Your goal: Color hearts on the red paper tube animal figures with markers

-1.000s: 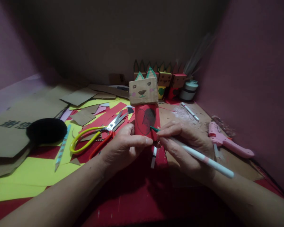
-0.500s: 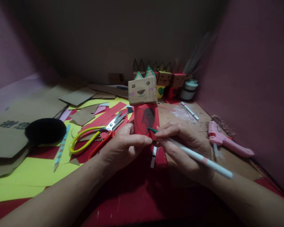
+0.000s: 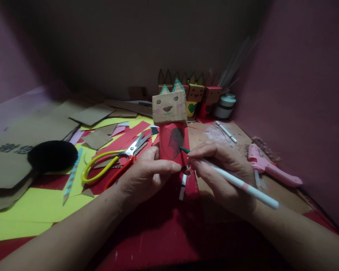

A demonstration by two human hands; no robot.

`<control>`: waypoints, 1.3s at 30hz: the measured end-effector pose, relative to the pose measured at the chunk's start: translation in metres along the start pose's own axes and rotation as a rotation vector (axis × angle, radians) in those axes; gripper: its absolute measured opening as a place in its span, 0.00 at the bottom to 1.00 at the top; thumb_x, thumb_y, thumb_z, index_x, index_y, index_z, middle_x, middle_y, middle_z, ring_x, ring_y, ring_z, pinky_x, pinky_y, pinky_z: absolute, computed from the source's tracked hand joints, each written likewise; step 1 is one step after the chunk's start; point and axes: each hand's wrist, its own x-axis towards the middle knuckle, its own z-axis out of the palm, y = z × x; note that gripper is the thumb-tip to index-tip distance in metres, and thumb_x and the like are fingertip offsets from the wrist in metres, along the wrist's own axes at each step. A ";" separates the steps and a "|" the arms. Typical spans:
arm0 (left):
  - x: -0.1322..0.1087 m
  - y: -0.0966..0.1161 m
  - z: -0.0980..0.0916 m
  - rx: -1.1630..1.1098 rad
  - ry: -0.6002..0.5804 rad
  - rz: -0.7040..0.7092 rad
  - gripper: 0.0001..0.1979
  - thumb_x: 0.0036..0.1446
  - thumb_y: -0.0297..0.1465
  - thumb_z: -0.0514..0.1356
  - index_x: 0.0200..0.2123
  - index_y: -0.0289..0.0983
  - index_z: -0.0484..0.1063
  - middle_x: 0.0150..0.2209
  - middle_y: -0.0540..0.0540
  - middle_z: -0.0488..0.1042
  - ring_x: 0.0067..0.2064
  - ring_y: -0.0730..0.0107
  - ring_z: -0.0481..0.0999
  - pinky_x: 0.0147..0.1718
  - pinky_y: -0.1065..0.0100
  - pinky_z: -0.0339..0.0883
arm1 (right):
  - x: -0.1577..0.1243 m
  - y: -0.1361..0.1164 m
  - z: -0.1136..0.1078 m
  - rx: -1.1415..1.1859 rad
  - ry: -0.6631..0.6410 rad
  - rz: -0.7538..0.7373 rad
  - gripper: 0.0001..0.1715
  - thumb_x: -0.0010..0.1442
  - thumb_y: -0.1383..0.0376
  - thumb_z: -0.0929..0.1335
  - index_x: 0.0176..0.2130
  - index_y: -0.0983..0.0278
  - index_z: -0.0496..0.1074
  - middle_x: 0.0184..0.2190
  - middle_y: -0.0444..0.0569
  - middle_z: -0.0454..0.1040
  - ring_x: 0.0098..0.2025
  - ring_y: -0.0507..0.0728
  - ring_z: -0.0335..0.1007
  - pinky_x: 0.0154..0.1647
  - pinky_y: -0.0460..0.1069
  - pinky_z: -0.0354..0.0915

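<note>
A cardboard animal figure [image 3: 169, 109] with green-edged ears, a drawn face and a red body stands upright in my left hand [image 3: 154, 169], whose thumb lies across the lower body. On that red front is a heart outline [image 3: 173, 142], its upper right side shaded dark. My right hand [image 3: 223, 171] is closed on a white marker [image 3: 234, 180] with a green tip. The tip meets or nearly meets the heart's right edge. Below the figure lies a white marker cap or pen [image 3: 182, 186], partly hidden.
Scissors [image 3: 115, 160] with yellow and red handles lie left on coloured paper, beside a striped pencil [image 3: 72, 177] and a black oval object [image 3: 53, 155]. At right rest a pink glue gun [image 3: 271, 165] and another marker [image 3: 226, 131]. Similar figures [image 3: 196, 99] and a pale jar [image 3: 225, 106] stand behind.
The marker tip has moved up and slightly right along the heart's right side, my right hand shifting with it. My left hand keeps the figure nearly still.
</note>
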 end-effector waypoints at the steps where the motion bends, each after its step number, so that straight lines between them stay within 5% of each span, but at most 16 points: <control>1: 0.000 0.000 0.000 0.001 0.002 0.001 0.07 0.43 0.17 0.69 0.27 0.32 0.80 0.25 0.47 0.80 0.28 0.71 0.79 0.30 0.75 0.73 | 0.000 0.000 0.000 -0.008 -0.005 -0.005 0.10 0.62 0.74 0.69 0.38 0.59 0.76 0.25 0.40 0.72 0.27 0.50 0.70 0.24 0.44 0.64; 11: -0.001 0.000 0.001 0.022 0.015 -0.004 0.08 0.43 0.17 0.69 0.30 0.31 0.81 0.27 0.46 0.81 0.30 0.70 0.79 0.32 0.73 0.74 | 0.002 -0.001 -0.001 -0.020 0.029 0.018 0.08 0.63 0.72 0.69 0.37 0.59 0.75 0.27 0.42 0.74 0.28 0.51 0.71 0.25 0.45 0.65; 17: -0.002 0.002 0.004 0.007 0.033 -0.015 0.08 0.41 0.17 0.70 0.26 0.32 0.80 0.24 0.47 0.79 0.26 0.72 0.78 0.30 0.74 0.72 | -0.001 0.001 -0.001 -0.027 -0.100 -0.055 0.08 0.64 0.72 0.68 0.39 0.60 0.75 0.31 0.45 0.76 0.33 0.54 0.76 0.31 0.49 0.71; 25: -0.002 0.000 0.002 0.063 0.036 -0.027 0.13 0.39 0.21 0.72 0.33 0.32 0.78 0.32 0.41 0.84 0.39 0.52 0.84 0.44 0.58 0.77 | -0.001 -0.001 -0.002 -0.020 -0.097 -0.054 0.08 0.64 0.73 0.68 0.38 0.60 0.75 0.30 0.45 0.76 0.33 0.54 0.75 0.30 0.49 0.69; 39: -0.001 0.000 0.002 0.081 0.047 -0.012 0.11 0.40 0.21 0.72 0.31 0.32 0.78 0.31 0.42 0.83 0.38 0.55 0.84 0.42 0.62 0.77 | -0.003 0.000 0.001 -0.012 -0.052 0.003 0.09 0.63 0.74 0.68 0.36 0.59 0.74 0.31 0.44 0.75 0.33 0.53 0.74 0.29 0.47 0.67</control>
